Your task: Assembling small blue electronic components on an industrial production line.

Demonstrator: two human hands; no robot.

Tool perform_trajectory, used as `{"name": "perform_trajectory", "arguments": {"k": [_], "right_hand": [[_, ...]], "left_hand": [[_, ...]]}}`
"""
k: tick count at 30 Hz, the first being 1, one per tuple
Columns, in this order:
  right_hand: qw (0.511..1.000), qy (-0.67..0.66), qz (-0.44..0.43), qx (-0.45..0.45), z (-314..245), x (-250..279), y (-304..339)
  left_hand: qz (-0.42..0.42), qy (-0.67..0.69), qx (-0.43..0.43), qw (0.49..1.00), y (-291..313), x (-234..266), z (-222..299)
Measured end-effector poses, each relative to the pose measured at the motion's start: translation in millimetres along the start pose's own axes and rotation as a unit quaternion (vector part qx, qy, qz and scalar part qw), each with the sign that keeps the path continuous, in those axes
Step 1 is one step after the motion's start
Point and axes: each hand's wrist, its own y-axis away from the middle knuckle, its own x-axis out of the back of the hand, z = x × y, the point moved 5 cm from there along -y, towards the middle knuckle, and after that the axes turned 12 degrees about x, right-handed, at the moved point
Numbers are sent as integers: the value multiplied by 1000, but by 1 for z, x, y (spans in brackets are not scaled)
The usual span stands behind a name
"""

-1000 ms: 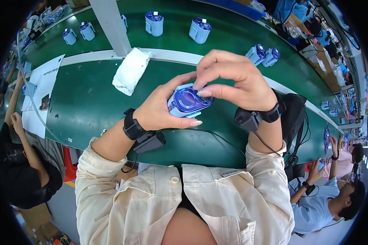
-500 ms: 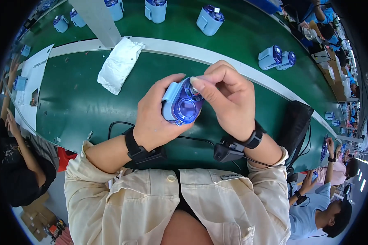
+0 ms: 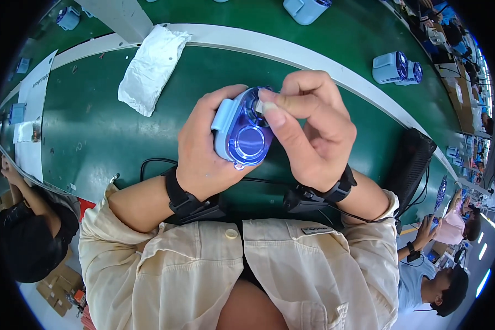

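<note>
My left hand [image 3: 197, 146] is wrapped round a light-blue plastic unit [image 3: 248, 144] with a glossy translucent blue-violet top, a side handle and a small loop at its near end. The top faces up, with a large round disc at the near end and a darker round part at the far end. Above that far part, my right hand [image 3: 320, 135] pinches a small whitish piece [image 3: 259, 106] between thumb and index finger. Whether this piece is attached to the top I cannot tell. Both wrists wear black straps with small devices.
A crumpled white bag [image 3: 153, 69] lies on the green table [image 3: 93, 148]. Beyond a pale rail [image 3: 247, 37] stand similar blue units [image 3: 390, 67]. A black case [image 3: 411, 159] and cables are at the right. Co-workers sit on both sides; a printed sheet [image 3: 34, 104] lies left.
My view has shifted, so the far units now sit nearer the upper edge. The right hand's fingers have drawn back slightly, showing the whitish piece more clearly. The left hand keeps its hold.
</note>
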Motion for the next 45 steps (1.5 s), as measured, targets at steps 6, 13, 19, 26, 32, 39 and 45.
{"name": "perform_trajectory", "arguments": {"k": [6,13,19,26,32,39,45], "right_hand": [[998,30,-49,12,-5,6,-14],[945,252,-127,166,-25,7,-26],[942,250,-144,172,-24,6,-29],[944,244,-154,162,-25,4,-28],[917,340,-188,94,-31,-15,-19],[987,-67,-107,-98,9,13,-29],[956,-215,-152,-133,15,-14,-14]], "left_hand": [[14,-8,-27,1000,-2,6,-2],[40,-62,-46,996,-8,12,1],[40,-79,-47,995,-8,12,1],[34,-44,-29,998,-8,10,0],[35,-66,-14,997,-11,10,-7],[-6,2,-84,996,-9,9,-3],[1,42,-121,992,-12,7,-7]]}}
